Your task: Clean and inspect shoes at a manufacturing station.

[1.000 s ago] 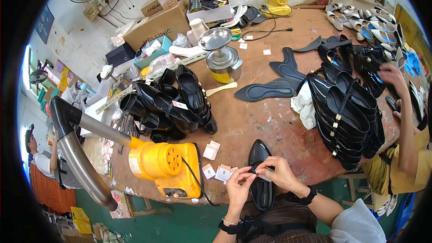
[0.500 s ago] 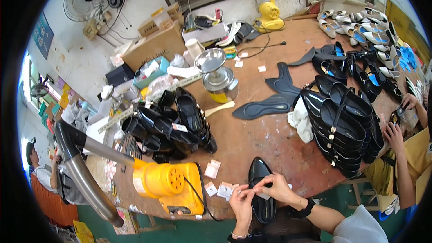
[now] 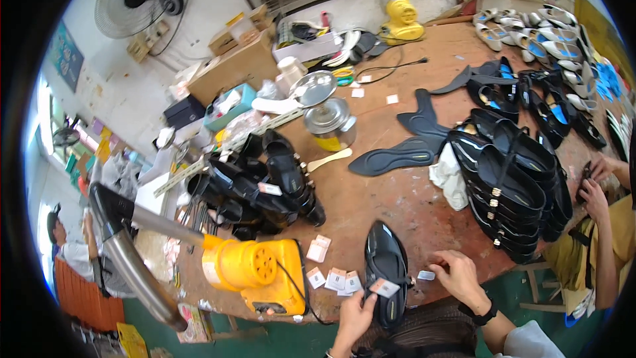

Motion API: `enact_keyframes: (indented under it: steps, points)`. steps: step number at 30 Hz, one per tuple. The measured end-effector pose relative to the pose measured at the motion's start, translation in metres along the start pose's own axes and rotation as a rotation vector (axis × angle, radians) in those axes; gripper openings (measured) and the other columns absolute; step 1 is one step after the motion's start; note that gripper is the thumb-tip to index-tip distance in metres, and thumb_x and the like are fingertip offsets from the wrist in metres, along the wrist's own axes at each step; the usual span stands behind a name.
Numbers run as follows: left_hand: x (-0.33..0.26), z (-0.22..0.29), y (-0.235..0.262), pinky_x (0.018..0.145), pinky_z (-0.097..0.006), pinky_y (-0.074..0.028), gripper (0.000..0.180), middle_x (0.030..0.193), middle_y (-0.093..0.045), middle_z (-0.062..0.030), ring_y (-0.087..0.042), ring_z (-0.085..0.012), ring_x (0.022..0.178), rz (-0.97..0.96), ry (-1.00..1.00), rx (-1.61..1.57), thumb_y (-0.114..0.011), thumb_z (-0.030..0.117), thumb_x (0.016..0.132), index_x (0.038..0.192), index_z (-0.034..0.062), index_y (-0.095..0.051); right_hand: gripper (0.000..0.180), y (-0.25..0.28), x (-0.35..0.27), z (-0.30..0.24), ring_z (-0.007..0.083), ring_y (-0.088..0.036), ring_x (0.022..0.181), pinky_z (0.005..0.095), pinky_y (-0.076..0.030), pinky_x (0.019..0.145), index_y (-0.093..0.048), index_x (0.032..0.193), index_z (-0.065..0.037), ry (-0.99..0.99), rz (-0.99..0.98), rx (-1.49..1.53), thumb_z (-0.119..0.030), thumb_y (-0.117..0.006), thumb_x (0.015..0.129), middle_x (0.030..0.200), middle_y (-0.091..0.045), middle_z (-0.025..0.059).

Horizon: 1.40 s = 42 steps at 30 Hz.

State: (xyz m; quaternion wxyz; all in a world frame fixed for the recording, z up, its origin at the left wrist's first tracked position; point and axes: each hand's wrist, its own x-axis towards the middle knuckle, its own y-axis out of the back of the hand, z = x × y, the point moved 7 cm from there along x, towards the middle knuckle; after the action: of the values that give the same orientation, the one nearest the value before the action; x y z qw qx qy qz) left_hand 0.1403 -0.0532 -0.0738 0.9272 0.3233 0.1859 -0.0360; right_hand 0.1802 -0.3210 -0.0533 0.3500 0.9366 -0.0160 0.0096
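Note:
A black patent pointed shoe (image 3: 384,252) lies toe-away at the table's near edge, its dark insole facing up. My left hand (image 3: 356,323) is at its heel end, thumb and fingers closed on a small white-and-orange label (image 3: 384,288) held over the shoe's opening. My right hand (image 3: 458,280) is to the right of the shoe, fingers curved and apart, with nothing seen in them. Close to its fingertips a small pale tag (image 3: 426,275) lies on the table. Left of the shoe are several similar paper labels (image 3: 336,280).
A yellow blower (image 3: 255,272) with a metal pipe stands at left. Black shoes are piled behind it (image 3: 285,169) and at right (image 3: 507,185). Black insoles (image 3: 397,154), a white cloth (image 3: 449,178) and a metal pot (image 3: 328,122) lie beyond. A co-worker's hands (image 3: 596,189) are at far right.
My hands, together over the shoe before, are now apart. The right has moved right to the table beside the shoe; the left stays near the heel with the label.

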Motion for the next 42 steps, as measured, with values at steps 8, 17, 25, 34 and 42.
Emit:
enact_keyframes:
  steps: [8,17,25,34,42]
  points:
    - [0.09,0.099,0.199,0.093,-0.036,-0.043,0.019,0.12,-0.058,-0.0178,-0.056,-0.0253,0.108,0.945,-0.42,-0.074,-0.065,0.008,0.088,0.102,-0.0052,-0.062,0.026,-0.001,-0.011,0.003,0.0318,-0.057,0.094,0.0416,-0.042,0.083,-0.071,0.1,-0.005,0.156,0.01,-0.135,-0.006,-0.075,0.074,0.097,-0.061,0.0117]
    - [0.148,0.072,0.23,0.097,-0.059,-0.038,0.058,0.136,-0.056,-0.0187,-0.051,-0.0381,0.125,1.111,0.222,0.375,-0.057,0.027,0.085,0.138,0.006,-0.047,0.018,-0.004,-0.002,0.01,0.031,-0.056,0.089,0.0422,-0.041,0.082,-0.068,0.091,-0.008,0.144,0.039,-0.1,-0.004,-0.074,0.075,0.088,-0.057,0.0098]
    - [0.163,0.092,0.256,0.094,-0.052,-0.048,0.047,0.117,-0.066,-0.0246,-0.062,-0.044,0.11,1.007,0.137,0.47,-0.056,0.016,0.085,0.13,0.0067,-0.06,0.012,-0.008,0.01,0.022,0.029,-0.058,0.086,0.0411,-0.041,0.079,-0.068,0.087,-0.009,0.108,-0.037,-0.077,-0.004,-0.072,0.077,0.083,-0.057,0.0081]
    - [0.169,0.087,0.457,0.096,-0.049,-0.049,0.041,0.122,-0.066,-0.0224,-0.062,-0.0432,0.114,1.16,0.143,0.564,-0.056,0.028,0.083,0.115,0.0076,-0.072,0.012,-0.006,0.013,0.009,0.027,-0.058,0.085,0.0387,-0.04,0.078,-0.069,0.089,-0.009,0.147,-0.081,0.048,-0.004,-0.072,0.078,0.084,-0.059,0.0069]
    - [0.206,0.116,0.468,0.089,-0.048,-0.053,0.041,0.122,-0.068,-0.0193,-0.065,-0.0395,0.112,1.234,0.316,0.769,-0.06,0.031,0.085,0.12,0.0111,-0.07,0.01,-0.007,0.02,0.03,0.0256,-0.056,0.072,0.0382,-0.039,0.073,-0.069,0.085,-0.01,0.045,-0.083,-0.032,-0.004,-0.072,0.078,0.078,-0.057,0.0051]
